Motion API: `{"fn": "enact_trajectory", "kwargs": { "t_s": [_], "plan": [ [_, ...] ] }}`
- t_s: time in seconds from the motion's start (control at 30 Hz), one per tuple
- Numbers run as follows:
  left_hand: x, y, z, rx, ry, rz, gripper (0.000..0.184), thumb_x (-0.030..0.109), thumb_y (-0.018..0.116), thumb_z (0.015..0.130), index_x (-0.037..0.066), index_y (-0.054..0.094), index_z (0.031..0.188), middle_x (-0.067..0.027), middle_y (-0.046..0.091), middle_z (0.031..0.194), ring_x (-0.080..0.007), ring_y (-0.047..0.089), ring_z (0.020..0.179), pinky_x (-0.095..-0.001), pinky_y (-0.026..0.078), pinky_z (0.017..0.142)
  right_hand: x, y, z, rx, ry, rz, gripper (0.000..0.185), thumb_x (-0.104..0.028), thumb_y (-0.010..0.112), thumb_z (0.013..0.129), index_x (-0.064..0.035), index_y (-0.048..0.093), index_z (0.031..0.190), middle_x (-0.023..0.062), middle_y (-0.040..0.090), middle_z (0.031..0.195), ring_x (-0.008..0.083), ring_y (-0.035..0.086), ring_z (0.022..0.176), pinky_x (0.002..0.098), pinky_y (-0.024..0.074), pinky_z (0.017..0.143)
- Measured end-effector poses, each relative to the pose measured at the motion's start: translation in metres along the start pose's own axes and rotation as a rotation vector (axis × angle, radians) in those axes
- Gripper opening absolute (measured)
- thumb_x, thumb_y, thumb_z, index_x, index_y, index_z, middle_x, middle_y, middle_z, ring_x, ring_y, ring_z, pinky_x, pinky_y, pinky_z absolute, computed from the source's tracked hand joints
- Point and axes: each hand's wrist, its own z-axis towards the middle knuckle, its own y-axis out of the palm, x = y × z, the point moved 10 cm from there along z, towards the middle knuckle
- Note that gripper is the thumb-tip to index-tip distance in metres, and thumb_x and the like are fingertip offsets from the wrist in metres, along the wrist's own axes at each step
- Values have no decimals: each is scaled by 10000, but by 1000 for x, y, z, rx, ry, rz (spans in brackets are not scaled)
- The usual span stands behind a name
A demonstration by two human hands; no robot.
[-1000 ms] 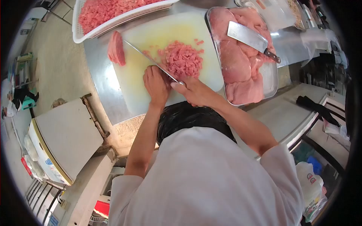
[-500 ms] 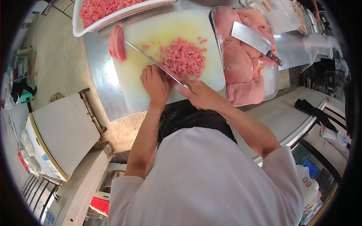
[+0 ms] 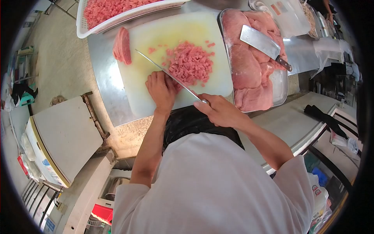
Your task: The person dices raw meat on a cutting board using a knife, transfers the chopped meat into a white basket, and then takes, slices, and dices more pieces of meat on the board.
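My right hand (image 3: 218,109) is closed round the handle of a long thin knife (image 3: 156,64), whose blade slants up to the left over the white cutting board (image 3: 136,97). Beside the blade, my left hand (image 3: 160,90) presses with curled fingers on a piece of meat (image 3: 177,86), mostly hidden by the fingers and blade. A pile of diced pink meat (image 3: 189,62) lies just beyond the knife. One larger slab of meat (image 3: 122,46) rests at the board's left edge.
A tray (image 3: 281,87) of large meat pieces stands right of the board, with a cleaver (image 3: 260,41) on top. A white basket (image 3: 81,23) of diced meat is at the upper left. A plastic container (image 3: 290,17) sits at the upper right; part of another person's arm (image 3: 329,11) shows beyond.
My right hand has drawn the knife back toward my body and to the right. My left hand has stayed nearly in place on the meat.
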Motion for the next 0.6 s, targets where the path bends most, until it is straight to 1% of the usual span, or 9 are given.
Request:
{"fn": "enact_trajectory", "kwargs": {
  "t_s": [0.07,0.13,0.23,0.27,0.37,0.43,0.47,0.53,0.6],
  "plan": [
    [-4,2,-2,-26,-13,24,124,71,628,894,37,624,1013,-150,586,983,-367,551,972,-485,402,858,-5,10,28,-26,-39,77,620,-504,522,1071,94,660,1157,177,643,662,344,679,650,450,555,711],
    [-5,7,-2,-45,-32,56,123,69,631,895,42,627,1015,-146,586,981,-363,553,969,-480,403,857,-15,14,47,-59,13,106,605,-500,521,1072,90,656,1099,172,623,642,310,673,625,438,549,688],
    [-3,2,0,-42,-21,-25,142,62,635,913,15,618,1046,-160,585,972,-381,548,960,-493,401,854,-15,14,50,-68,43,141,588,-492,526,1071,82,643,1021,164,597,618,264,663,593,425,538,660],
    [-4,-1,2,-12,-15,-72,133,62,641,907,23,623,1034,-154,590,962,-375,553,954,-485,402,851,-14,9,50,-59,45,146,584,-489,528,1070,80,638,996,161,588,611,250,659,583,421,534,651],
    [-11,-13,-6,32,-29,-161,115,60,653,894,38,638,1006,-141,600,938,-363,563,939,-469,405,845,-18,-9,8,-26,27,57,594,-496,537,1067,85,656,1027,164,595,615,249,651,573,428,533,653],
    [-9,-15,-6,22,-58,-169,114,57,656,888,35,642,999,-142,602,930,-365,563,929,-470,405,844,-8,-11,-13,-61,82,43,604,-500,543,1064,91,666,1075,171,614,635,264,664,588,434,541,661],
    [-7,-13,-8,-7,-48,-123,116,64,657,884,35,643,996,-142,603,934,-364,562,935,-471,405,847,-4,-10,-18,-79,109,34,610,-502,545,1063,94,670,1099,174,624,645,272,670,595,436,545,666],
    [-5,-7,-9,-68,-22,-29,122,77,658,875,35,646,989,-140,603,943,-362,559,947,-471,404,853,-1,-8,-16,-53,65,7,628,-511,543,1063,98,668,1154,185,634,655,281,686,616,439,546,674],
    [1,-4,-7,-54,12,42,130,91,656,867,38,645,985,-138,601,951,-359,554,960,-472,402,856,0,-3,-3,-62,23,20,637,-515,538,1064,98,666,1183,193,643,667,288,696,620,440,545,670]
  ]
}}
